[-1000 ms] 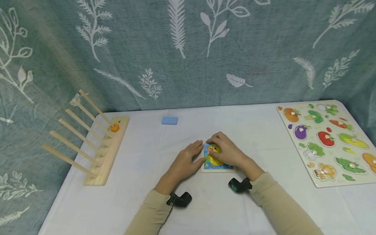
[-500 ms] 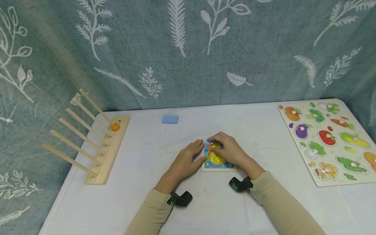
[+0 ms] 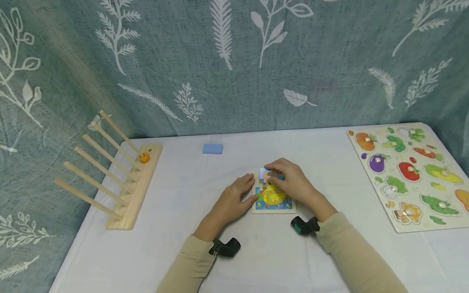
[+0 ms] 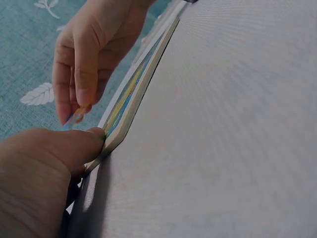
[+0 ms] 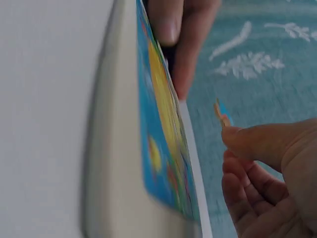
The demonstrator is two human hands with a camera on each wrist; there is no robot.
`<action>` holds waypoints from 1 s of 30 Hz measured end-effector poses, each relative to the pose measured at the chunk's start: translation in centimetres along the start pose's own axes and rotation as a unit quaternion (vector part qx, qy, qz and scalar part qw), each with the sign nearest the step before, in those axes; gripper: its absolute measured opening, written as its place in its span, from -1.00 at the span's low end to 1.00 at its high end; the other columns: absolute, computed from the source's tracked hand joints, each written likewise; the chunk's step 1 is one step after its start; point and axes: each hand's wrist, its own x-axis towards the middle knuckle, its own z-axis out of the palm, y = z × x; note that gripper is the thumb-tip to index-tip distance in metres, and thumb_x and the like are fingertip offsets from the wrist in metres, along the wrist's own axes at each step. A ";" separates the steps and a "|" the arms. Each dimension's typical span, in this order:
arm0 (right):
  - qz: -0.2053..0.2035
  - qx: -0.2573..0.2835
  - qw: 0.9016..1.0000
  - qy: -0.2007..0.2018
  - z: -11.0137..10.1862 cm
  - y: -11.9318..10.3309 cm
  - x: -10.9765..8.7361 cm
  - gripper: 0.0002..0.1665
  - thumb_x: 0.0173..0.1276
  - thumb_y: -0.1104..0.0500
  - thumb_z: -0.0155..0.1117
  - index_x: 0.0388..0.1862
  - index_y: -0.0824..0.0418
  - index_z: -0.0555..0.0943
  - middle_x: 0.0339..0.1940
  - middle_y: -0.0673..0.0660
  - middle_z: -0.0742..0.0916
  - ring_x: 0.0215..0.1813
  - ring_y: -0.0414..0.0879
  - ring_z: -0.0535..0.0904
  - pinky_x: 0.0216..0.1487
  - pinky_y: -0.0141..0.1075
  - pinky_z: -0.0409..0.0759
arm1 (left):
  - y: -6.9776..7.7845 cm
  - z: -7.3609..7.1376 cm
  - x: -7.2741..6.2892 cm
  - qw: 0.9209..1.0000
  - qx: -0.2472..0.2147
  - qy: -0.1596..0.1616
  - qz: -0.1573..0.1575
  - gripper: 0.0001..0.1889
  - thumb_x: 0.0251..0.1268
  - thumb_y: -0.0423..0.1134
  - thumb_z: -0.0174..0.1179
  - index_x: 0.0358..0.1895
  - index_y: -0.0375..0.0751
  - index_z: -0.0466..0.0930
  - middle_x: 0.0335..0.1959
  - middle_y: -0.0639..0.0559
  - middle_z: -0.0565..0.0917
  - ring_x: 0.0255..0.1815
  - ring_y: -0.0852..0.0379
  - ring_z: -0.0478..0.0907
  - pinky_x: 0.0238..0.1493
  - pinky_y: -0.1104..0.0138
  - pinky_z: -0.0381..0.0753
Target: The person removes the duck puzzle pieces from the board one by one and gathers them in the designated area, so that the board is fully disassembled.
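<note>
A small jigsaw puzzle (image 3: 275, 204) with a yellow figure on blue lies in a pale wooden tray (image 4: 130, 116) at the table's middle. My left hand (image 3: 232, 200) rests against the tray's left side, its thumb on the edge; in the left wrist view its other fingers are mostly hidden. Between thumb and fingers, my right hand (image 3: 295, 183) pinches a puzzle piece (image 3: 263, 175) above the puzzle's far side. That piece shows thin and edge-on in the right wrist view, with blue on its face, apart from the tray.
A wooden stand with slanted pegs (image 3: 135, 187) and a small orange object (image 3: 144, 158) is at left. A blue block (image 3: 212, 149) lies toward the back. On the right lies a vegetable puzzle board (image 3: 416, 190). A patterned curtain (image 3: 232, 98) hangs behind the table.
My right hand has pulled the puzzle piece up and away from the puzzle's upper part, moving slightly back and right. The left hand has stayed at the tray's edge.
</note>
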 end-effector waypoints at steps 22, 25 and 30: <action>0.099 -0.036 0.994 0.035 -5.5 4.6 0.1 -0.59 0.37 0.15 0.22 0.13 0.32 0.57 0.01 0.29 0.62 0.02 0.14 0.59 0.09 -0.04 0.61 | 0.3 -0.1 0.1 1.000 0.003 0.000 -0.016 -0.42 0.31 -0.12 0.19 0.30 -0.40 0.36 0.38 -0.15 0.35 0.44 -0.05 0.24 0.49 0.18 0.18; 0.105 -0.054 0.993 0.027 -6.1 5.2 0.5 -0.59 0.38 0.15 0.20 0.13 0.33 0.57 0.00 0.30 0.62 0.01 0.14 0.59 0.08 -0.03 0.60 | 0.3 -0.1 0.1 1.000 0.006 -0.001 -0.018 -0.42 0.31 -0.11 0.19 0.30 -0.40 0.36 0.38 -0.15 0.35 0.44 -0.05 0.24 0.49 0.18 0.18; 0.100 -0.074 0.992 0.010 -6.6 6.0 1.0 -0.62 0.37 0.21 0.19 0.12 0.36 0.56 -0.06 0.31 0.64 -0.05 0.13 0.58 0.03 -0.04 0.60 | 0.4 -0.1 0.0 1.000 0.003 -0.001 -0.019 -0.41 0.31 -0.10 0.19 0.30 -0.39 0.36 0.39 -0.15 0.34 0.43 -0.05 0.24 0.49 0.18 0.19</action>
